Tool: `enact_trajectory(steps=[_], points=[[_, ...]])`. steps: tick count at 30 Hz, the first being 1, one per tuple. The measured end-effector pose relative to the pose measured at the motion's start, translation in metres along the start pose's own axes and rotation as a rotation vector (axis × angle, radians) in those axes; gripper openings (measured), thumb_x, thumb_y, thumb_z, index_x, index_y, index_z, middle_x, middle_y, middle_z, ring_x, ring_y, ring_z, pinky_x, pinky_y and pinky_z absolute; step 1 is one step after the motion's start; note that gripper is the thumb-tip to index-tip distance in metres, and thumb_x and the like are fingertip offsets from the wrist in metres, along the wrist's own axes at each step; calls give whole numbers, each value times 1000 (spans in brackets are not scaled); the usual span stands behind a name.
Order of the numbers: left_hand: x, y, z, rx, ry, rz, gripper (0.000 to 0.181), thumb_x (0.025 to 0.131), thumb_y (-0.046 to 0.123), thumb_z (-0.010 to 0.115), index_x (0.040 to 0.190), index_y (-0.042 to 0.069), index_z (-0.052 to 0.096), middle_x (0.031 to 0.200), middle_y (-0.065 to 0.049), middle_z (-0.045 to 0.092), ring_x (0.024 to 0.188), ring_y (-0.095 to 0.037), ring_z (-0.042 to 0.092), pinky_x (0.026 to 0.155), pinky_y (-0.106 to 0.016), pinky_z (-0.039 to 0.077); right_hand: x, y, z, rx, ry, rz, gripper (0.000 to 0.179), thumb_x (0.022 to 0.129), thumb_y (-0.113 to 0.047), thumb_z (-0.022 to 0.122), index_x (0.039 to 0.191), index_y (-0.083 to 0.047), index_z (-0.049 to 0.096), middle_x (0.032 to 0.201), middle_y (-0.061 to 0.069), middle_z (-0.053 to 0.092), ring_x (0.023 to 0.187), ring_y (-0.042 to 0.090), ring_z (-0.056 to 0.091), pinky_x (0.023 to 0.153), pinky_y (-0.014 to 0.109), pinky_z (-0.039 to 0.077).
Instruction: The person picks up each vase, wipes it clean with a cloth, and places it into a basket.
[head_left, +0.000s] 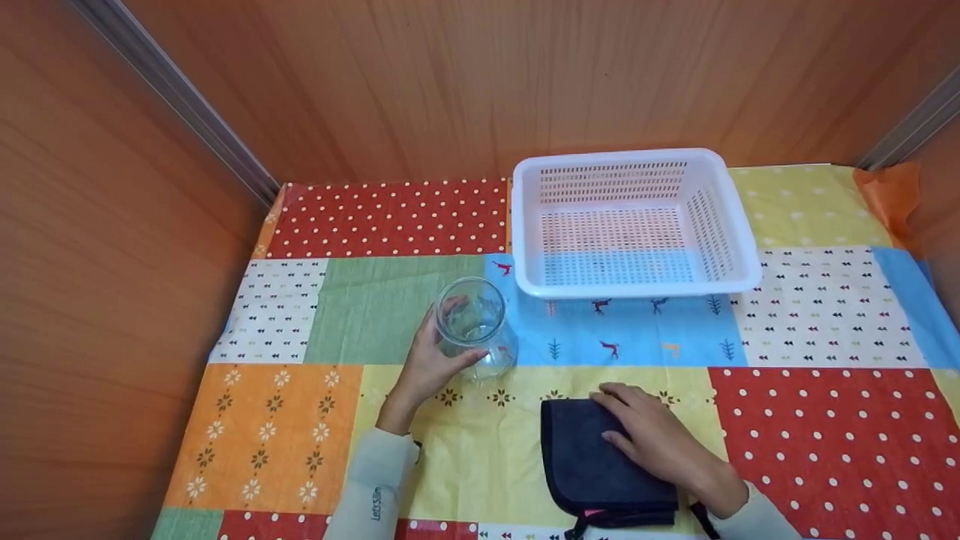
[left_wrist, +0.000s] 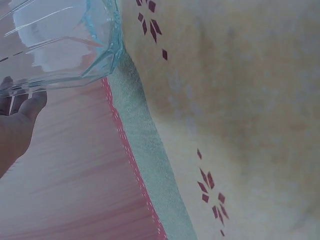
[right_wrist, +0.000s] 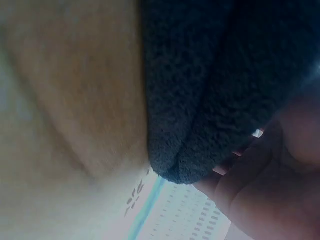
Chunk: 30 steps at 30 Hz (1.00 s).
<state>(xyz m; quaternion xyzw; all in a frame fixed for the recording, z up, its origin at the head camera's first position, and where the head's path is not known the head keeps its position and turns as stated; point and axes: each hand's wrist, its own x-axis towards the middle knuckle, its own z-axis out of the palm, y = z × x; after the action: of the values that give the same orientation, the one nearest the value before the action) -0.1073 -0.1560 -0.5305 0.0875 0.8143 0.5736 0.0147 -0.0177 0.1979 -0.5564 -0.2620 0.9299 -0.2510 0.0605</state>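
My left hand (head_left: 435, 360) grips a clear glass jar (head_left: 491, 360), fingers on its far left side and thumb across the front. The round mouth of the jar faces up toward the head camera. In the left wrist view the glass (left_wrist: 55, 40) fills the upper left corner, fingertips (left_wrist: 32, 102) against its side. My right hand (head_left: 652, 435) rests over the right part of a dark zippered case (head_left: 589, 457), fingers reaching to its far edge and thumb on top. A bit of pink shows at the case's near edge. Close up in the right wrist view, the dark fabric (right_wrist: 190, 90) looks fuzzy.
A white perforated plastic basket (head_left: 637, 289) stands at the back, right of the jar. A patchwork-patterned cloth (head_left: 270, 435) covers the table. Wood-look panels (head_left: 450, 90) rise behind and at the sides. A strap (head_left: 703, 517) shows near the right wrist.
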Motion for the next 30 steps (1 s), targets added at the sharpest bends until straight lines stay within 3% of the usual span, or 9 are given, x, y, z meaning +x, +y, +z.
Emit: enact_trajectory(steps=[7, 12, 20, 30], points=[[1, 4, -1, 9, -6, 7, 85, 82, 16, 92, 154, 9, 46, 156, -13, 52, 147, -38, 46, 120, -62, 39, 1, -1, -1, -5, -2, -14, 49, 95, -12, 79, 141, -5, 64, 140, 15, 62, 128, 37, 61, 101, 62, 53], [1, 6, -3, 20, -19, 8, 93, 82, 18, 93, 158, 10, 41, 159, -12, 51, 148, -37, 44, 120, -62, 39, 5, -3, 0, -29, 23, -38, 47, 92, -10, 81, 137, -8, 67, 128, 8, 66, 116, 30, 65, 96, 55, 56], [4, 5, -8, 22, -61, 41, 88, 83, 24, 91, 156, 8, 43, 158, -15, 50, 148, -38, 44, 119, -63, 38, 8, -6, 0, -51, 52, -60, 45, 88, -7, 84, 130, -9, 70, 113, 3, 66, 101, 24, 62, 84, 47, 57], [4, 8, -12, -46, -71, 15, 82, 84, 17, 89, 154, 8, 46, 156, -14, 51, 148, -39, 43, 119, -69, 34, 13, -5, 0, -27, 91, -71, 19, 92, -5, 79, 108, -13, 72, 102, -3, 67, 93, 19, 63, 81, 43, 57]])
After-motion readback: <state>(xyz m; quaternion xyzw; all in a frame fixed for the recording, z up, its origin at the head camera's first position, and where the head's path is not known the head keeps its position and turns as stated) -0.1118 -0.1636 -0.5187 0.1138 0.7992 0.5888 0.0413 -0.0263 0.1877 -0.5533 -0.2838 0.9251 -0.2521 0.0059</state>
